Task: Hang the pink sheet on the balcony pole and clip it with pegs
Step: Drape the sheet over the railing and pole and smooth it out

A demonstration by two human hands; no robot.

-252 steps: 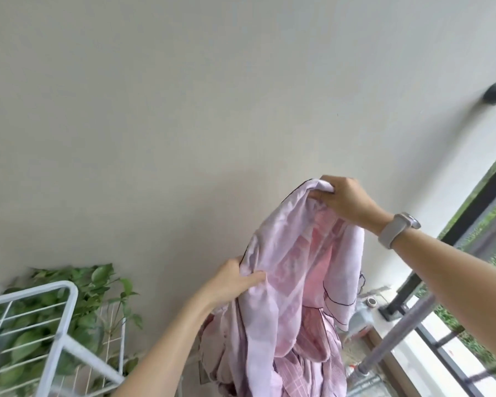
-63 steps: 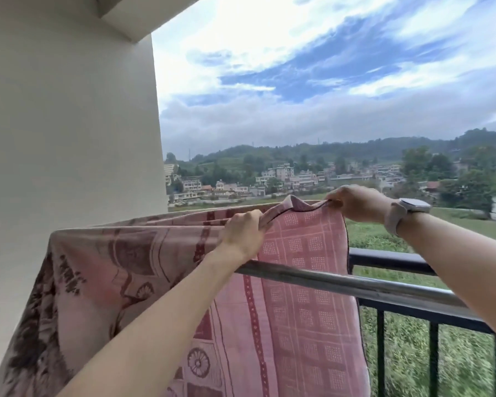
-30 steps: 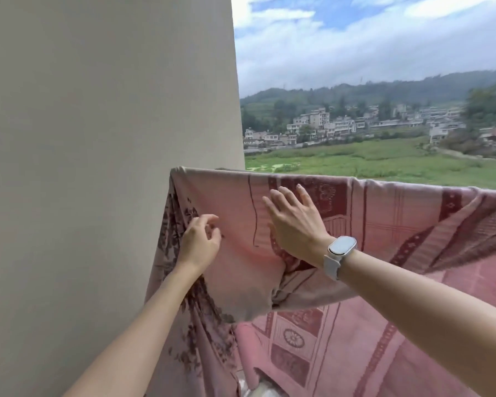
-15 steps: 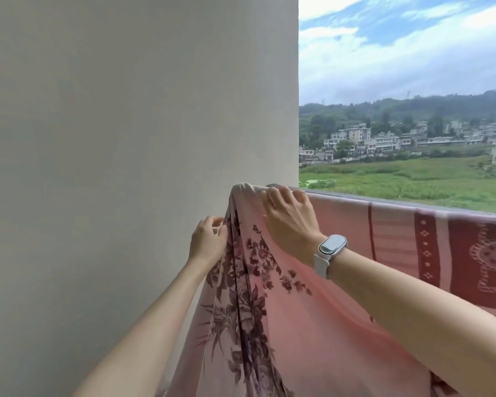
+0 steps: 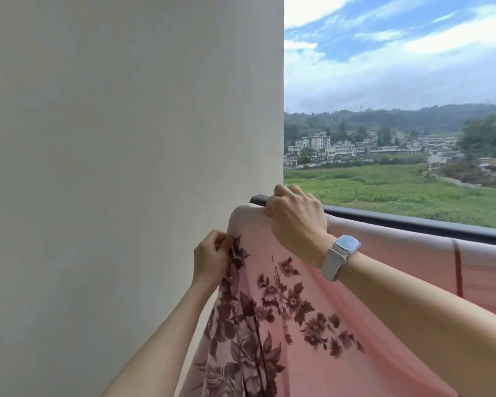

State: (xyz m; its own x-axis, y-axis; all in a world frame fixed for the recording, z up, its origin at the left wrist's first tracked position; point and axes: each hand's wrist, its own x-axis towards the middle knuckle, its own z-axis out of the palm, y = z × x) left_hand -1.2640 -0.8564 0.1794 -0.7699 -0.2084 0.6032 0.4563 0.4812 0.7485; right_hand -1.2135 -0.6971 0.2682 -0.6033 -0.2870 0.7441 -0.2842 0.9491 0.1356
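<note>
Currently listed, one pink sheet (image 5: 312, 325): thin floral cloth, draped over the balcony pole (image 5: 413, 223) at centre frame, falling in soft folds to the lower edge. Judged light, limp, inclined to slide on smooth metal. Left hand (image 5: 209, 260) pinches its hem beside the wall (image 5: 126, 167); right hand (image 5: 297, 219) (watch (image 5: 345, 246) on wrist) curls over cloth and pole at the fold. Best held by hem or top fold. Pegs: none in view.
</note>
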